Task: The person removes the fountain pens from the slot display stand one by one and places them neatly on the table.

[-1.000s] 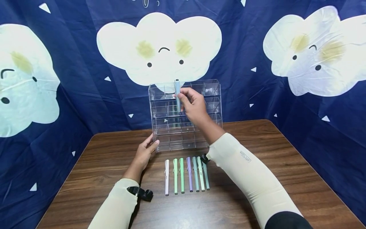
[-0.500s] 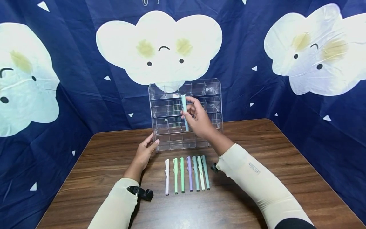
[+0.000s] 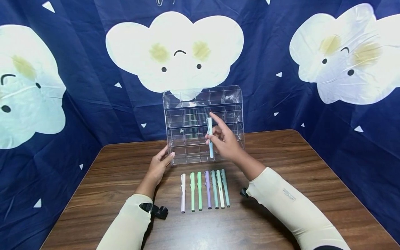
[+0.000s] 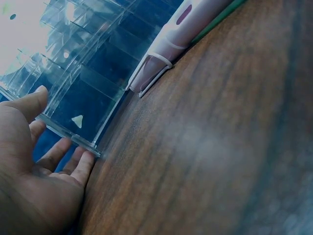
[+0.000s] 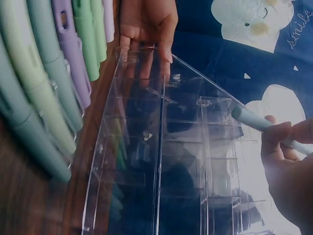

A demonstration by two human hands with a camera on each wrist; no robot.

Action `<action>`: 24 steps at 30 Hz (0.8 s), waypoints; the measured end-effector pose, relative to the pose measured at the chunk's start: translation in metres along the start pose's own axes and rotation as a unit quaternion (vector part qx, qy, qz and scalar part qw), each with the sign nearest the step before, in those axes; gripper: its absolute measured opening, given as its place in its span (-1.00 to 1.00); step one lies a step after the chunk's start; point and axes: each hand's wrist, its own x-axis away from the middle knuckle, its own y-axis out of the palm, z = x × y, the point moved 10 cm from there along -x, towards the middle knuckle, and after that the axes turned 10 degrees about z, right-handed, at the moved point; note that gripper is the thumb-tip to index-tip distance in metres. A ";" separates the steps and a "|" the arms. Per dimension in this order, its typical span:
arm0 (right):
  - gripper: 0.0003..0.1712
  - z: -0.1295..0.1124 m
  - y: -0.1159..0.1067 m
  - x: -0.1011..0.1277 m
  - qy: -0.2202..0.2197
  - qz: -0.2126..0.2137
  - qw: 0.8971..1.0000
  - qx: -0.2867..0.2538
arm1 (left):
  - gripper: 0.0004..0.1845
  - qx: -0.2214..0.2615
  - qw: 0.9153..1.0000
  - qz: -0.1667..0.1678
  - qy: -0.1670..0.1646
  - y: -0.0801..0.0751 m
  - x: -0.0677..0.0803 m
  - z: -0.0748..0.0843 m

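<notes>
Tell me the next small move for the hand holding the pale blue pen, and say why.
Probably lower the pale blue pen to the table beside the teal pen. The right hand pinches it upright before the clear organizer, above the pen row, while the left hand steadies the organizer's corner.

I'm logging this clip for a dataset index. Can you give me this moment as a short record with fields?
setting: wooden table, dark blue backdrop with clouds
organizer: clear acrylic tiered organizer standing upright at the table's far side
right hand: pinches a light blue pen upright in front of the organizer
left hand: fingers straight against the organizer's lower left corner
row of pens: seven lying side by side in front of the organizer, pale pink at left, then greens, purple, teals
</notes>
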 end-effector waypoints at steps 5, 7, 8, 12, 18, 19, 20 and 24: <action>-0.09 0.004 -0.011 0.007 0.016 0.002 1.000 0.009 | -0.30 -0.002 1.000 0.000 -0.001 0.000 0.001 0.000; -0.09 0.006 -0.015 0.009 0.018 -0.002 0.999 0.028 | -0.30 -0.004 1.000 0.001 -0.004 0.000 0.001 0.000; -0.09 0.007 -0.016 0.011 0.019 -0.004 0.999 0.038 | -0.30 -0.004 1.000 0.001 -0.006 0.000 0.001 -0.001; -0.09 0.011 -0.020 0.017 0.015 -0.025 0.996 0.079 | -0.29 0.000 1.000 -0.002 -0.005 0.002 0.000 0.001; -0.13 0.025 -0.025 0.028 0.043 -0.068 0.994 0.073 | -0.29 0.002 1.000 -0.003 -0.009 0.003 -0.001 0.000; -0.13 0.027 -0.026 0.030 0.052 -0.075 0.993 0.070 | -0.29 0.001 1.000 -0.002 -0.009 0.003 -0.001 0.000; -0.13 0.030 -0.028 0.033 0.061 -0.081 0.993 0.066 | -0.29 0.002 1.000 -0.002 -0.010 0.003 0.000 0.000; -0.13 0.040 -0.033 0.042 0.097 -0.103 0.989 0.044 | -0.29 0.007 1.000 -0.005 -0.009 0.003 0.000 0.000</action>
